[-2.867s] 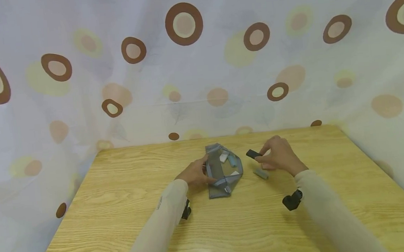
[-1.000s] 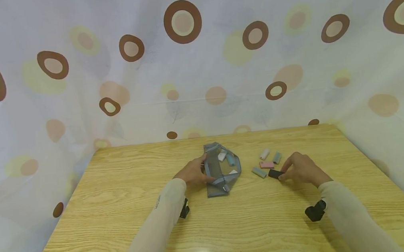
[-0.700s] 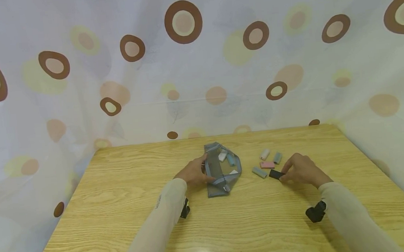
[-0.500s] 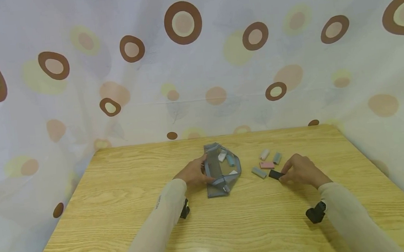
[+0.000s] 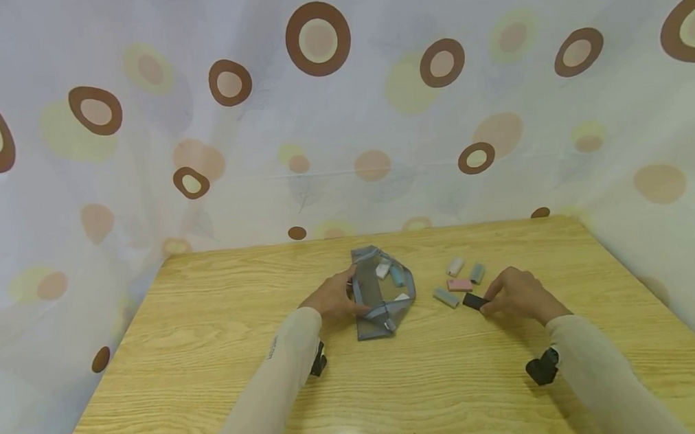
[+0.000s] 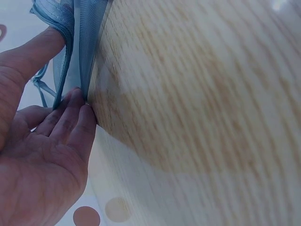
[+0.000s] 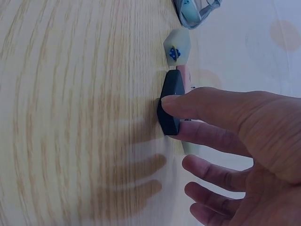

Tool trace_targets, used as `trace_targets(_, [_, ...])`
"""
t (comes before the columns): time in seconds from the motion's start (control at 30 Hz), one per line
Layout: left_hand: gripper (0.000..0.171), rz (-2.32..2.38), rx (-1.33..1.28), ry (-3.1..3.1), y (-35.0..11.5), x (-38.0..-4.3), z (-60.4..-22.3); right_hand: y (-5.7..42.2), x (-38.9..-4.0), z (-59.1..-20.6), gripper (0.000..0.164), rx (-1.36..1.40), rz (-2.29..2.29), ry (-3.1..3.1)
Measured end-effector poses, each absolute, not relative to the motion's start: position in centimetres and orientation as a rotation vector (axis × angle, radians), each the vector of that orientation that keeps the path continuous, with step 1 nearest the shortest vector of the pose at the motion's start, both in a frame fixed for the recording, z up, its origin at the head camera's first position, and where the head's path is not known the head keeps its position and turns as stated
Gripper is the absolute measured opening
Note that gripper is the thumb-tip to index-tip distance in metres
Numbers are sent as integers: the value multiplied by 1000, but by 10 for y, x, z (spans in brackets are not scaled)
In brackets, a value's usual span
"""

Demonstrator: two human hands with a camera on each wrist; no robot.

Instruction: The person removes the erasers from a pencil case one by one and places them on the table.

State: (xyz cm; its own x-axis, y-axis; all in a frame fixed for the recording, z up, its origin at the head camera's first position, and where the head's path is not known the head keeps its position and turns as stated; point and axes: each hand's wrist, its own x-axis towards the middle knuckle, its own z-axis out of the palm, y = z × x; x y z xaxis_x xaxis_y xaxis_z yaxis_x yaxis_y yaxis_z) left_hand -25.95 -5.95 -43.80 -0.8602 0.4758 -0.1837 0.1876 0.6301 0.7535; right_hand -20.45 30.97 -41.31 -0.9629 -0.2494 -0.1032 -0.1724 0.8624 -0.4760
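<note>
A grey-blue mesh pouch (image 5: 366,291) lies on the table, its mouth facing right, with a white block (image 5: 382,270) and a blue block (image 5: 397,276) visible in it. My left hand (image 5: 334,297) holds the pouch from the left; the left wrist view shows thumb and fingers on its mesh fabric (image 6: 90,42). To the right, my right hand (image 5: 518,295) pinches a small black block (image 5: 475,301) between thumb and index finger, low at the tabletop. The other right fingers (image 7: 214,172) are spread, holding nothing.
Beside the black block lie a grey block (image 5: 446,297), a pink block (image 5: 459,284), a grey-green block (image 5: 478,274) and a whitish block (image 5: 455,266). They rest on the wooden table (image 5: 437,388). A patterned curtain (image 5: 327,122) stands behind and along both sides.
From 2.9 seconds ago, my right hand has moved right and nearer with the black block, uncovering the loose blocks. Over the last second both hands stay nearly still.
</note>
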Motion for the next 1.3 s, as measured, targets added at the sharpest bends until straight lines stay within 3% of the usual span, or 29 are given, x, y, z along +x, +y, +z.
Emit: trace_targets(1.3, [104,1066,543,2509,-59,-257,-435,306,-201,-412,28,-210,-660,2873])
